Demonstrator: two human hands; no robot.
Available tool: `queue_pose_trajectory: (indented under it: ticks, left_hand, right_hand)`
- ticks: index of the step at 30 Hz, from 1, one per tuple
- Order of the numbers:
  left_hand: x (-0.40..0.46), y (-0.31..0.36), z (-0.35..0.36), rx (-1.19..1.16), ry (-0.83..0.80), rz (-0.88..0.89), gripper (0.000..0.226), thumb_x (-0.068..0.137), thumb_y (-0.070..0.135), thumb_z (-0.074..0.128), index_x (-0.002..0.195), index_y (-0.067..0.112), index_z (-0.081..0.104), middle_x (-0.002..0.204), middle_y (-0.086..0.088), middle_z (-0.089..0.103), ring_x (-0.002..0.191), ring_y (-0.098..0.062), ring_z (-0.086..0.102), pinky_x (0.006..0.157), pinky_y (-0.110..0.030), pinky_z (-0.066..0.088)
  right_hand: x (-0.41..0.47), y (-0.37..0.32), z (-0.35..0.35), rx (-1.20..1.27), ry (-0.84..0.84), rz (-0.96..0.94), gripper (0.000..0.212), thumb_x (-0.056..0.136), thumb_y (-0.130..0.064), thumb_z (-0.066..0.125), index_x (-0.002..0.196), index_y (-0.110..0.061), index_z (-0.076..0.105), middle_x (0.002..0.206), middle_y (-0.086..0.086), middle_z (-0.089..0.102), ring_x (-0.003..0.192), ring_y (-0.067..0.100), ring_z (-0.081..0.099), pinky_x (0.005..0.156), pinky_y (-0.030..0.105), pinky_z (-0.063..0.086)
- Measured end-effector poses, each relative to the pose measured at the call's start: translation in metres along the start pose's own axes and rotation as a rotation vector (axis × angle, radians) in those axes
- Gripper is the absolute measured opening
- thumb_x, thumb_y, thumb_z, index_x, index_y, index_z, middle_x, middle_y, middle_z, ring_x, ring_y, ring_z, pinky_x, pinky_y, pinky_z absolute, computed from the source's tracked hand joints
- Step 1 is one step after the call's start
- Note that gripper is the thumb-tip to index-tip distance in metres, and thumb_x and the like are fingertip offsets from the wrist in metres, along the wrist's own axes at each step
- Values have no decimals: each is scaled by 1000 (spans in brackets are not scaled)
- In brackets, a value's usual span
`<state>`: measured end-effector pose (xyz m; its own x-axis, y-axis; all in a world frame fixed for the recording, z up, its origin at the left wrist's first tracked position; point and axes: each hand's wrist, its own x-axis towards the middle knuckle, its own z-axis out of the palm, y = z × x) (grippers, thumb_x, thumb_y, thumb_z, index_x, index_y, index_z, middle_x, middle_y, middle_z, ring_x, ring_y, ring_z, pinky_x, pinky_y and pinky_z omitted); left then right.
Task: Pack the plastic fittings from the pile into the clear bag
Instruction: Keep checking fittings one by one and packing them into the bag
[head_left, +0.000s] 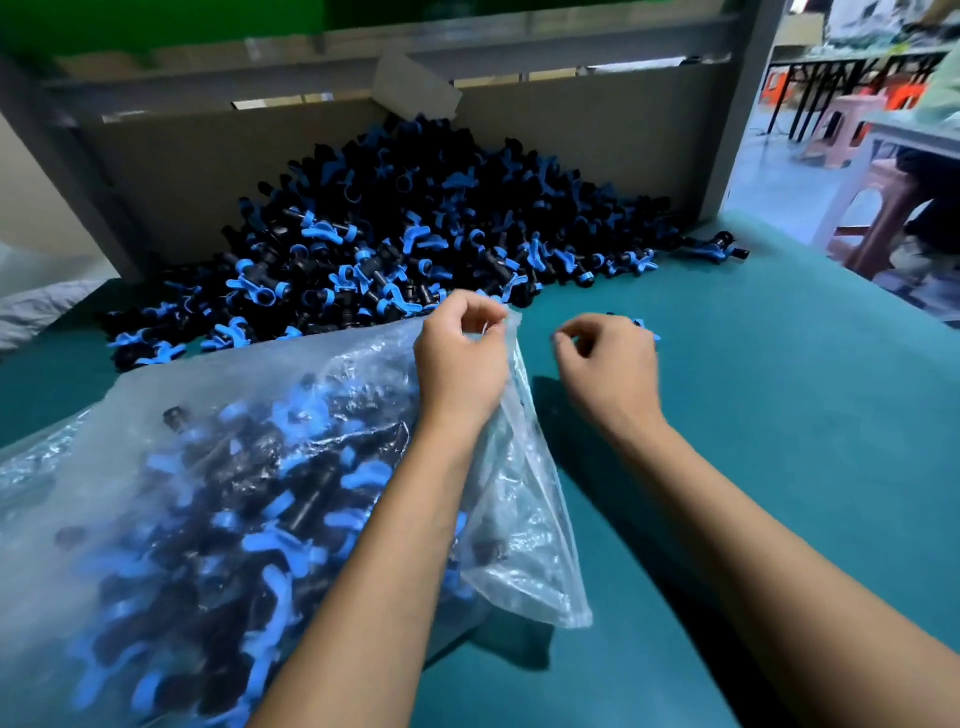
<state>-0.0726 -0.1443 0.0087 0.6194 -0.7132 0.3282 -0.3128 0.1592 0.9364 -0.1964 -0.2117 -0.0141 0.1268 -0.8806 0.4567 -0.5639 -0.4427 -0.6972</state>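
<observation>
Big heap of black-and-blue plastic fittings (415, 223) piled at the far side of the teal-green table top (753, 415), backed against a grey cardboard wall (571, 140). One stray fitting (719, 248) lies just right of the heap's edge. Large clear plastic bag (234, 467) lies near left on the table, already well filled with the same fittings, mouth pointing right and far. Left hand (460, 358) pinches the bag's upper mouth edge between curled fingers and lifts it. Right hand (608, 364) hovers just right of the bag, apart from it, fingers curled, a bit of blue showing past the knuckles; cannot tell if it grips a fitting. Pink plastic stools (872, 218) far right, on the floor.
</observation>
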Motion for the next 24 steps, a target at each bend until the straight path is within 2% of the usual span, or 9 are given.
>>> queue_pose_trajectory:
  ticks: [2,5,8,12,14,16,19,21,24]
  left_hand:
    - [4,-13,-4,54,-104,-162,35,87,-10,54,80,20,69,85,7,71,82,-12,65,75,-33,54]
    - [7,-25,-9,138,-211,-279,50,78,-17,37,78,21,70,92,-1,74,91,-20,69,65,-31,47]
    - [8,-28,-11,173,-244,-303,54,74,-16,34,77,22,72,96,-1,74,86,-17,67,65,-29,46]
    - [7,-29,-12,190,-240,-326,55,78,-15,38,76,24,76,94,-1,75,78,-15,65,69,-28,50]
    - [7,-30,-14,178,-221,-356,49,86,-10,45,75,25,78,90,-1,76,70,-16,62,69,-30,50]
    - [8,-30,-15,133,-208,-367,41,94,-2,53,75,25,78,83,-5,78,61,-13,58,69,-29,48]
    - [10,-30,-15,3,-196,-404,28,101,16,64,78,17,78,81,-9,77,49,-4,56,67,-26,48]
    - [12,-29,-15,-74,-189,-448,32,102,31,65,81,11,77,85,-8,77,48,-5,55,62,-25,47]
    - [13,-28,-16,-108,-186,-485,39,97,41,69,84,5,76,92,-10,78,47,-6,54,61,-27,45]
  right_hand:
    - [6,15,-7,-234,123,51,16,87,-24,64,99,-20,73,100,8,66,100,30,58,80,35,49]
    - [10,33,-14,-465,48,138,26,87,-25,68,112,-21,63,117,14,45,114,36,41,87,44,47]
    - [13,46,-9,-380,-66,139,26,89,-17,66,115,-15,66,116,16,47,110,38,48,88,40,45]
    - [10,47,-7,-215,-26,63,11,86,-12,70,90,-19,78,95,11,60,89,33,62,78,33,45]
    - [8,44,-8,22,15,89,10,85,-12,73,87,-22,76,89,5,67,79,24,68,79,35,55]
    - [6,37,-8,447,6,152,12,87,-5,73,89,-17,72,87,4,71,69,22,72,70,37,60]
    - [1,26,-5,1029,-77,261,14,90,4,69,97,-8,66,86,9,71,71,21,73,66,26,58]
    - [-2,21,-3,1222,-163,323,15,91,6,65,101,-5,67,84,6,72,74,18,73,69,21,57]
    - [-3,21,-4,1338,-194,379,19,93,8,61,107,-4,67,88,5,72,76,16,71,72,19,57]
